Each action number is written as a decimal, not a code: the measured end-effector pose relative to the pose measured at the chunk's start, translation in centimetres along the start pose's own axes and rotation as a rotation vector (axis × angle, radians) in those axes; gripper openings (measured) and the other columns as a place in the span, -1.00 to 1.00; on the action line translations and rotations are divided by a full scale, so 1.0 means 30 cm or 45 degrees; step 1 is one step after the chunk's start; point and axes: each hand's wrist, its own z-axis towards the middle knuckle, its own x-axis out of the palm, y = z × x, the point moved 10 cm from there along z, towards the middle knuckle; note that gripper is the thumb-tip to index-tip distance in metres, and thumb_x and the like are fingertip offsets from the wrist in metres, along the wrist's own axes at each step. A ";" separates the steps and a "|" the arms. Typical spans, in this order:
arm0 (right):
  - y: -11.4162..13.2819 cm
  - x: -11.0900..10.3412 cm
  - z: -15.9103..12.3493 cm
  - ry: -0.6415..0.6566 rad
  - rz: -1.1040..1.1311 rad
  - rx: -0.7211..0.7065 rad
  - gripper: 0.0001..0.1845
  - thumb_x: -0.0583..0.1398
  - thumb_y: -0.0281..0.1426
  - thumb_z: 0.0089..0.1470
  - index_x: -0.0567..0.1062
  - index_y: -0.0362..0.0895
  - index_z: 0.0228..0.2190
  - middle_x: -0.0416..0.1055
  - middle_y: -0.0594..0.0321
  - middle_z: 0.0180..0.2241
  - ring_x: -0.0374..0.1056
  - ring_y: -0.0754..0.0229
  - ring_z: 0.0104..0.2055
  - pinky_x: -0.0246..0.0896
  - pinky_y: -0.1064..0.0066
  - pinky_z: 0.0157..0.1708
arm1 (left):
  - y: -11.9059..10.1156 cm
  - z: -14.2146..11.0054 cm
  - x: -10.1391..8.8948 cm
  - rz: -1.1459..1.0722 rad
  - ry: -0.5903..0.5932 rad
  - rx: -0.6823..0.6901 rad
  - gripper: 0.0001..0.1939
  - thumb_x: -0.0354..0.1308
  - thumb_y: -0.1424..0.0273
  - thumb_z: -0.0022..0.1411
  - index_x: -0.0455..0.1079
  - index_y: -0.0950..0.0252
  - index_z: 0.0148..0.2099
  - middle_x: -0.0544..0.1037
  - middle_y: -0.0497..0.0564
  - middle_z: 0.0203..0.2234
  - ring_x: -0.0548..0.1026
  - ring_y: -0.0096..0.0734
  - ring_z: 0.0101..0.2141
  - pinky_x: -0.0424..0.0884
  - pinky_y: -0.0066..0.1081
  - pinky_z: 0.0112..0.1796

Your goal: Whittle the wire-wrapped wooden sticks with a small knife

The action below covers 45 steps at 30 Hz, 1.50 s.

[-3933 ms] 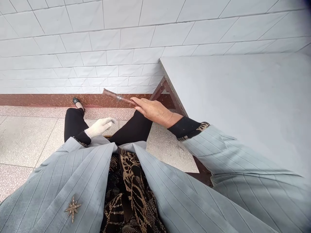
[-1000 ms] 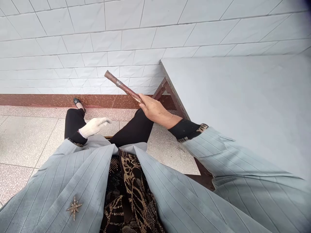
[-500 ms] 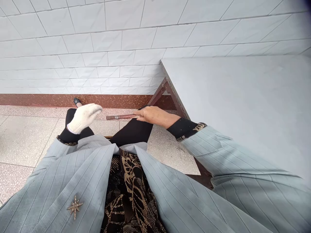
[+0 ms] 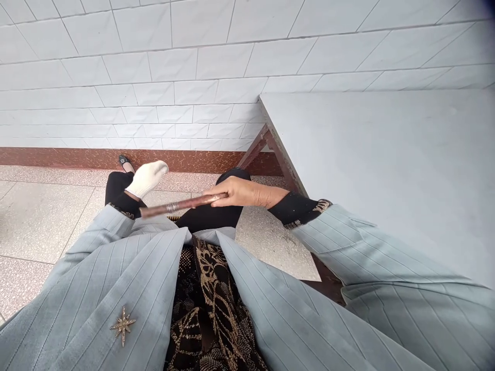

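Gripping a wire-wrapped brown stick (image 4: 184,204) in the bare right hand (image 4: 237,191), angled to just beside the gloved left hand (image 4: 148,178); cannot tell the latter's grip.

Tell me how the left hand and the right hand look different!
The left hand wears a white glove, but the right hand is bare.
The right hand grips a brown stick with wire wound around it; in the left hand, nothing held can be seen.
Both come out of black cuffs with gold trim, under pale blue-grey striped sleeves.
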 end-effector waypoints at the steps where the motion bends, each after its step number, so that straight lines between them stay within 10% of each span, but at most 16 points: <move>1: -0.006 -0.028 0.000 -0.131 0.038 0.029 -0.51 0.24 -0.18 0.20 0.60 -0.08 0.10 0.55 0.31 -0.41 0.30 0.28 -0.46 0.16 0.43 -0.39 | -0.009 -0.008 0.055 -0.023 0.099 0.028 -0.71 -0.04 0.30 0.43 0.48 0.27 -0.18 0.60 0.05 -0.32 0.53 -0.29 -0.31 0.39 -0.34 -0.24; 5: -0.072 -0.147 -0.039 -0.633 0.046 0.253 -0.48 0.22 -0.22 0.20 0.57 -0.12 0.14 0.63 0.15 -0.15 0.47 0.13 -0.25 0.31 0.31 -0.22 | -0.061 -0.075 0.237 -0.013 0.396 0.170 -0.72 -0.05 0.32 0.41 0.48 0.26 -0.18 0.58 0.00 -0.39 0.51 -0.32 -0.37 0.35 -0.38 -0.29; 9: -0.128 -0.181 -0.061 -0.702 -0.190 0.445 -0.54 0.20 -0.27 0.25 0.57 -0.09 0.13 0.61 0.09 -0.01 0.52 -0.01 -0.06 0.34 0.21 -0.05 | -0.088 -0.124 0.288 0.093 0.507 0.307 -0.69 -0.07 0.30 0.43 0.50 0.23 -0.18 0.59 -0.02 -0.38 0.52 -0.34 -0.35 0.32 -0.41 -0.28; 21: -0.127 -0.085 -0.028 -0.117 -0.852 0.583 -0.49 0.13 -0.24 0.33 0.44 -0.08 0.24 0.62 -0.02 -0.10 0.51 -0.05 -0.14 0.26 0.27 -0.32 | -0.163 -0.141 0.078 0.377 0.288 0.523 -0.66 -0.06 0.27 0.48 0.53 0.27 -0.06 0.64 0.05 -0.24 0.58 -0.31 -0.26 0.38 -0.42 -0.27; 32: -0.042 -0.001 -0.001 0.094 -0.152 0.086 -0.61 0.24 -0.22 0.20 0.66 -0.06 0.01 0.53 0.29 -0.44 0.30 0.27 -0.46 0.11 0.41 -0.38 | -0.129 -0.055 -0.034 -0.097 0.166 0.344 -0.71 0.00 0.34 0.40 0.54 0.27 -0.08 0.65 0.03 -0.18 0.58 -0.32 -0.14 0.44 -0.30 -0.01; 39: -0.061 -0.173 -0.043 -0.708 0.175 0.247 -0.46 0.18 -0.16 0.18 0.61 -0.17 0.08 0.56 0.17 -0.31 0.28 0.24 -0.41 0.19 0.36 -0.38 | -0.095 -0.088 0.113 -0.660 0.242 0.120 -0.68 -0.01 0.22 0.41 0.48 0.31 -0.12 0.48 -0.05 -0.44 0.40 -0.50 -0.46 0.37 -0.47 -0.38; 45: -0.112 -0.223 -0.076 -0.915 0.211 0.360 -0.44 0.17 -0.17 0.20 0.58 -0.21 0.11 0.53 0.18 -0.36 0.37 0.16 -0.37 0.28 0.31 -0.35 | -0.099 -0.140 0.206 -0.402 0.451 0.163 -0.70 -0.07 0.32 0.41 0.48 0.28 -0.12 0.46 -0.10 -0.49 0.41 -0.49 -0.46 0.37 -0.45 -0.34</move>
